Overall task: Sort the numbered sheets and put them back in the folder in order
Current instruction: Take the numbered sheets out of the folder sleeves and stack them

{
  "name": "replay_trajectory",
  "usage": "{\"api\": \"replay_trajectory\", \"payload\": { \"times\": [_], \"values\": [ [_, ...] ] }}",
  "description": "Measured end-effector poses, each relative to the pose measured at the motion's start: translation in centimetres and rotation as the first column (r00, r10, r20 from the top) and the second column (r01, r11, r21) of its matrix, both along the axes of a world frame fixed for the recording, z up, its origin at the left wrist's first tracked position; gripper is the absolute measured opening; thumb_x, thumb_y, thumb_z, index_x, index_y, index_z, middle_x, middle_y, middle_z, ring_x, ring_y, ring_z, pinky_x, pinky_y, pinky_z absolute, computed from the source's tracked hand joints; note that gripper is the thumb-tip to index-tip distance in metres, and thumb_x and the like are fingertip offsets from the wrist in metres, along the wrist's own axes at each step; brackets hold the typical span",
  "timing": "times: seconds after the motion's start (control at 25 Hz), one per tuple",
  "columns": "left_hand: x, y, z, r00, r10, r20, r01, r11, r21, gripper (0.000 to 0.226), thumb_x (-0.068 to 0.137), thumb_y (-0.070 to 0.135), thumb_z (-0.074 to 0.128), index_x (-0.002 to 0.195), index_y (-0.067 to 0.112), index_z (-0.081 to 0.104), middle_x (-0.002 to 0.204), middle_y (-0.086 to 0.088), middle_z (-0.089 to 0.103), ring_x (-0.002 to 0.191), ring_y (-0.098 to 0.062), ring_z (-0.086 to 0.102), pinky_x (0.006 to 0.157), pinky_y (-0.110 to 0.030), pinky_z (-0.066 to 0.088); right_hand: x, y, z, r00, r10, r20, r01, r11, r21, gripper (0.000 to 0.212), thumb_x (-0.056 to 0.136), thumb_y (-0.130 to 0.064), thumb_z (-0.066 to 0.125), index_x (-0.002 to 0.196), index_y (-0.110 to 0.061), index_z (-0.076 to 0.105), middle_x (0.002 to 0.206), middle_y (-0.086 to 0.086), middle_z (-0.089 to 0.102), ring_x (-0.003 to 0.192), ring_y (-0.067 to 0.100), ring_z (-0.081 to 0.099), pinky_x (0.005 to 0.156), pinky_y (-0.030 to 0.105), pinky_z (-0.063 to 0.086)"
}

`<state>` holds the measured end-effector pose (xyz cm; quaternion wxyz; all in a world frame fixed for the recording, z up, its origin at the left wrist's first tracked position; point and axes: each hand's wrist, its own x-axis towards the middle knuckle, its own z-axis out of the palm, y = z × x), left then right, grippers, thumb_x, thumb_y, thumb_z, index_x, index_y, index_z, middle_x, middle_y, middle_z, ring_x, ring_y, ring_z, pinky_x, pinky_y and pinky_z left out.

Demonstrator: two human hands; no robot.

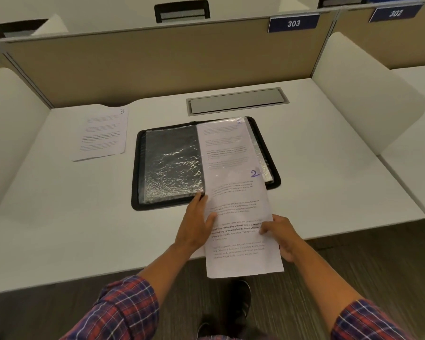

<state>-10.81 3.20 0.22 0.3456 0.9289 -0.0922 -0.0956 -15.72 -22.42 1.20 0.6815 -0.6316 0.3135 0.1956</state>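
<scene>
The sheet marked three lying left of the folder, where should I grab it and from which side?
Probably its near right corner, coming from the folder side. The sheet marked 3 lies flat on the desk with no edge overhanging, so a corner needs peeling up and pinching; that one is nearest the left hand.

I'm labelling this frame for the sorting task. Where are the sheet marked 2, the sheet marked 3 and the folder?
sheet marked 2 [242, 214]: head view, printed text near its middle.
sheet marked 3 [103, 133]: head view, its printed middle.
folder [137, 168]: head view, black left rim.
</scene>
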Motion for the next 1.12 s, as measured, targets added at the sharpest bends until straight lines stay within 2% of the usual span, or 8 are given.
{"api": "replay_trajectory", "payload": {
  "times": [0.2,0.28,0.36,0.52,0.6,0.76,0.92,1.12],
  "values": [
    [-2.3,-0.6,1.8,0.968,0.144,-0.204,-0.195,0.946,-0.258,0.072,0.104,0.055,0.049,0.161,0.017,0.030,0.157,-0.005,0.048,0.143,-0.027,0.048,0.111,-0.041,0.044,-2.2,1.0,0.4,0.999,0.000,0.040,-0.001,1.000,0.022,0.036,0.081,0.012,0.057,0.113,0.001,0.070,0.108,0.020,0.077,0.104,0.046,0.071,0.091,0.065,0.058],
    [-2.5,-0.6,2.5,0.930,0.185,-0.317,-0.315,0.845,-0.432,0.050,0.104,0.055,0.049,0.146,0.028,0.048,0.135,0.004,0.066,0.125,-0.023,0.065,0.089,-0.032,0.058,-2.6,1.2,0.7,0.998,0.001,0.059,-0.002,1.000,0.016,0.035,0.082,0.012,0.057,0.112,0.002,0.070,0.108,0.020,0.077,0.105,0.046,0.070,0.093,0.065,0.058],
    [-2.6,-0.4,3.4,0.891,0.181,-0.416,-0.403,0.736,-0.544,0.038,0.104,0.054,0.051,0.134,0.030,0.059,0.120,0.008,0.073,0.104,-0.012,0.074,0.073,-0.023,0.057,-2.8,1.3,1.1,0.997,0.002,0.073,-0.002,1.000,0.008,0.034,0.083,0.011,0.056,0.111,0.001,0.071,0.106,0.018,0.078,0.104,0.045,0.070,0.093,0.063,0.058],
    [-2.4,0.3,3.5,0.806,0.233,-0.545,-0.572,0.547,-0.611,0.035,0.101,0.041,0.065,0.133,0.027,0.061,0.113,0.005,0.077,0.097,-0.015,0.077,0.078,-0.037,0.062,-2.2,1.6,1.8,0.995,-0.028,0.094,0.029,1.000,-0.007,0.031,0.087,0.008,0.058,0.110,-0.003,0.073,0.107,0.015,0.079,0.103,0.043,0.072,0.091,0.062,0.059],
    [-1.8,0.6,3.4,0.790,0.271,-0.550,-0.603,0.502,-0.620,0.032,0.100,0.032,0.068,0.131,0.024,0.062,0.109,0.004,0.079,0.095,-0.017,0.077,0.079,-0.040,0.062,-1.4,1.8,2.2,0.994,-0.048,0.102,0.049,0.999,-0.014,0.028,0.089,0.006,0.060,0.110,-0.004,0.074,0.107,0.014,0.078,0.102,0.042,0.073,0.090,0.062,0.060],
    [0.4,1.0,3.2,0.801,0.327,-0.502,-0.596,0.513,-0.617,0.021,0.101,0.014,0.067,0.121,0.016,0.066,0.105,0.001,0.080,0.090,-0.017,0.078,0.077,-0.038,0.064,1.3,2.1,2.5,0.992,-0.041,0.118,0.046,0.998,-0.037,0.020,0.093,0.000,0.066,0.109,-0.007,0.074,0.106,0.013,0.079,0.098,0.038,0.075,0.088,0.057,0.062],
    [3.5,1.2,3.2,0.784,0.371,-0.497,-0.619,0.514,-0.594,0.019,0.101,0.013,0.067,0.119,0.019,0.067,0.105,-0.002,0.080,0.091,-0.021,0.078,0.080,-0.045,0.065,5.1,2.5,2.1,0.984,-0.001,0.176,0.016,0.996,-0.084,0.017,0.099,-0.022,0.070,0.115,-0.015,0.073,0.109,0.004,0.079,0.099,0.026,0.076,0.090,0.048,0.063],
    [7.9,1.2,3.7,0.752,0.468,-0.464,-0.659,0.538,-0.525,0.013,0.100,0.013,0.067,0.111,0.019,0.068,0.099,-0.001,0.080,0.083,-0.019,0.079,0.073,-0.042,0.066,10.2,2.7,1.8,0.968,0.084,0.236,-0.045,0.986,-0.163,0.013,0.100,-0.020,0.070,0.111,-0.015,0.074,0.107,-0.001,0.079,0.096,0.020,0.077,0.090,0.042,0.063]
  ]
}}
